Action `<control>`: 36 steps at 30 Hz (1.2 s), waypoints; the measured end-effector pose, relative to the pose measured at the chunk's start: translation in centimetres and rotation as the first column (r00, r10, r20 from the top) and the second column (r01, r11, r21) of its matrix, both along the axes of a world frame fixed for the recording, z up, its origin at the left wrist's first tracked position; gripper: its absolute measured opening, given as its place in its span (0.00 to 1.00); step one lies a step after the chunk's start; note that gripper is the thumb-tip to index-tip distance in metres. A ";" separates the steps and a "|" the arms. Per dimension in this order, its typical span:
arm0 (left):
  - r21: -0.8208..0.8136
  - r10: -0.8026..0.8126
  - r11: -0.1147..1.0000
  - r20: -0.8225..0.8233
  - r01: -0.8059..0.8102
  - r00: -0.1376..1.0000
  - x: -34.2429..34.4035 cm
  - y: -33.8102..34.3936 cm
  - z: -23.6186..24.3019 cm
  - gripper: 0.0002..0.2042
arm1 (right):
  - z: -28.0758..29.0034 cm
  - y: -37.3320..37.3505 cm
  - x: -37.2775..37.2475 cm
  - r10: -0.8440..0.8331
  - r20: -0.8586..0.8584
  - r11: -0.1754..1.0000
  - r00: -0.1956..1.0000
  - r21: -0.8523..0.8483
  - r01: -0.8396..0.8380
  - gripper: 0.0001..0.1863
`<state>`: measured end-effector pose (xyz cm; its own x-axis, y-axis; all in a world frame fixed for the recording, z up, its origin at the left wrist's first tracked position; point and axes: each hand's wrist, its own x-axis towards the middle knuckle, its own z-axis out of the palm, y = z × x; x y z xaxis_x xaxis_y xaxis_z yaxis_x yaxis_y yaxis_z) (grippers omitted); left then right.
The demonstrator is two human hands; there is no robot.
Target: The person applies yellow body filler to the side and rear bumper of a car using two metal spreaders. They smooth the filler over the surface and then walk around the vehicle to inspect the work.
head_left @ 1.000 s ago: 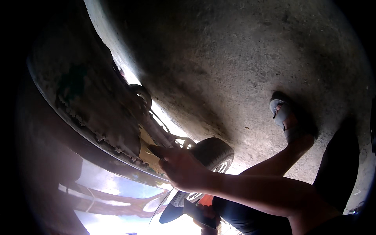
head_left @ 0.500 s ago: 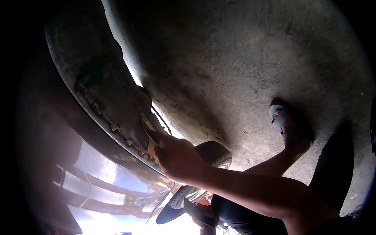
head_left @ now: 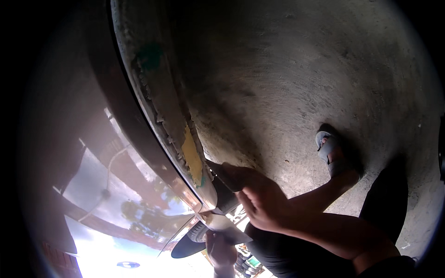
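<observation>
A car's lower sill (head_left: 160, 99) runs down the left middle, its surface patchy, with ragged peeling edges. On it lies a smooth yellow patch of filler (head_left: 191, 155), with green marks above and below. My right hand (head_left: 262, 199) is closed round a putty knife (head_left: 225, 176), whose dark blade points at the sill's edge just right of the yellow patch. Lower down, my left hand (head_left: 220, 250) grips a wide flat metal spreader (head_left: 227, 228), held below the end of the sill. Any filler on either blade is too unclear to tell.
The shiny car door (head_left: 116, 176) fills the left side and mirrors sky and trees. A wheel (head_left: 198, 231) shows behind my left hand. My sandalled foot (head_left: 330, 148) stands on the rough concrete floor (head_left: 287, 83). Bright, cluttered items (head_left: 248, 264) show at the bottom.
My right hand has drawn back from the sill, down and to the right, uncovering the yellow filler. My left hand has come left with the spreader. The whole view has also shifted.
</observation>
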<state>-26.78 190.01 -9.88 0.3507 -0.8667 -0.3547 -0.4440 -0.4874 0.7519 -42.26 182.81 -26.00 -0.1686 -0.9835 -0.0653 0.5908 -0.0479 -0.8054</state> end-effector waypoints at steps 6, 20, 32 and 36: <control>-0.039 -0.194 0.981 -0.084 0.192 0.977 -6.4 -4.2 -0.8 0.19 | -1.8 1.1 -3.2 -0.215 -0.423 0.949 0.880 -0.304 0.085 0.21; 0.249 -0.544 0.753 0.756 0.609 0.363 -5.7 -4.8 1.1 0.21 | -4.4 0.8 -1.3 -0.050 -0.505 0.862 0.862 -0.457 -0.218 0.23; 0.062 0.207 0.978 -0.191 -0.199 0.959 7.0 4.7 -1.0 0.17 | -6.2 -11.2 -0.3 0.336 0.615 0.899 0.713 0.017 -0.438 0.14; 0.072 0.197 0.980 -0.158 -0.187 0.968 5.8 4.2 -2.4 0.20 | -5.1 -12.1 -1.1 0.350 0.626 0.880 0.696 0.034 -0.473 0.13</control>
